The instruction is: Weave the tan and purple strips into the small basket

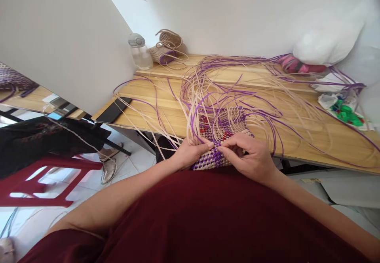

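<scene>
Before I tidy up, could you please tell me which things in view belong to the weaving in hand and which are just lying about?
Belongs, it seems:
- woven piece, at the left hand and right hand
- loose strands

Apparently lying about:
- bottle
- small woven baskets
- flat black object
- white bundle

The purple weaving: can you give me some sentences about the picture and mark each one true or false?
1. The left hand and right hand both touch the woven piece. True.
2. The loose strips are all green. False: they are purple and pale.
3. The bottle stands beside a small woven basket. True.
4. The plastic chair is blue. False: it is red.
5. The flat black thing lies on the floor. False: it lies on the table.
</scene>
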Available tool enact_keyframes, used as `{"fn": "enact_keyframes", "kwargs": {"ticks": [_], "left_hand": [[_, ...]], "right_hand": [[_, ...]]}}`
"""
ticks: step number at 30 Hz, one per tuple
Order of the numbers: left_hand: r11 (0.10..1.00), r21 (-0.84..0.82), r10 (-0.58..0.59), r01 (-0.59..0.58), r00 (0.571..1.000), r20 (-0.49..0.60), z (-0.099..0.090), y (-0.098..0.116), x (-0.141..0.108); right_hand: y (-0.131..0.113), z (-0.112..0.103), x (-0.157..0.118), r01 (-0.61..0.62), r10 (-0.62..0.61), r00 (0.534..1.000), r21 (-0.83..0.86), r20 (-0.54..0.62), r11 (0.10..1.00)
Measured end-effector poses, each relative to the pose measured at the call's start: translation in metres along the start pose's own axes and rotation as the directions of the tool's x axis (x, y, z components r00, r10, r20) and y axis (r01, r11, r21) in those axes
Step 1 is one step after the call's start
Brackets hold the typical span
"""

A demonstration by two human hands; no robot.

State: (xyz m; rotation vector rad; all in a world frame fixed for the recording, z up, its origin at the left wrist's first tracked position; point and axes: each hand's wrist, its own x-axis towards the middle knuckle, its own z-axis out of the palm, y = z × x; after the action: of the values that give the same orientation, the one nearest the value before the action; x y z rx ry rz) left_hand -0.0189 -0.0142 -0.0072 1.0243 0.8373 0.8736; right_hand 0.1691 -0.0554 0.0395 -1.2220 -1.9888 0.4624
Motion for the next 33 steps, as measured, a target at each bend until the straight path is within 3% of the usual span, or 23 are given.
{"fn": "enact_keyframes", "kwargs": {"ticks": [7, 9, 13, 20, 23, 26, 30, 33], "left_hand": [[1.000, 0.001, -0.002, 0.002, 1.000, 0.006, -0.001, -0.001, 0.000], [0.999, -0.041, -0.035, 0.033, 0.999, -0.033, -0.001, -0.002, -0.001], [0.989, -0.123, -0.096, 0.087, 0.993, -0.074, -0.001, -0.003, -0.005], [0.964, -0.174, -0.204, 0.203, 0.979, 0.010, 0.005, 0.011, -0.003], [0.986, -0.095, -0.136, 0.136, 0.991, 0.009, 0.007, 0.010, 0.000], [0.999, -0.010, -0.033, 0.032, 0.998, -0.051, 0.007, 0.003, 0.000], [0.998, 0.044, -0.035, 0.036, 0.999, -0.010, 0.005, -0.003, 0.000], [1.000, 0.008, -0.010, 0.010, 1.000, 0.000, 0.006, 0.000, 0.000]], "right_hand": [[0.000, 0.000, 0.005, 0.020, -0.021, 0.999, 0.013, 0.048, 1.000], [0.001, -0.003, 0.004, -0.018, 0.016, 0.990, 0.008, 0.137, 1.000], [-0.001, -0.010, -0.002, -0.145, 0.150, 0.929, -0.042, 0.338, 0.989], [-0.001, -0.007, -0.007, -0.279, 0.249, 0.907, 0.044, 0.339, 0.959], [0.000, -0.003, -0.004, -0.318, 0.304, 0.887, -0.016, 0.348, 0.948], [0.001, -0.001, -0.002, -0.297, 0.324, 0.862, -0.130, 0.390, 0.946], [-0.003, -0.007, 0.001, -0.195, 0.285, 0.825, -0.226, 0.488, 0.954], [-0.011, -0.018, 0.009, -0.120, 0.241, 0.836, -0.265, 0.493, 0.957]]}}
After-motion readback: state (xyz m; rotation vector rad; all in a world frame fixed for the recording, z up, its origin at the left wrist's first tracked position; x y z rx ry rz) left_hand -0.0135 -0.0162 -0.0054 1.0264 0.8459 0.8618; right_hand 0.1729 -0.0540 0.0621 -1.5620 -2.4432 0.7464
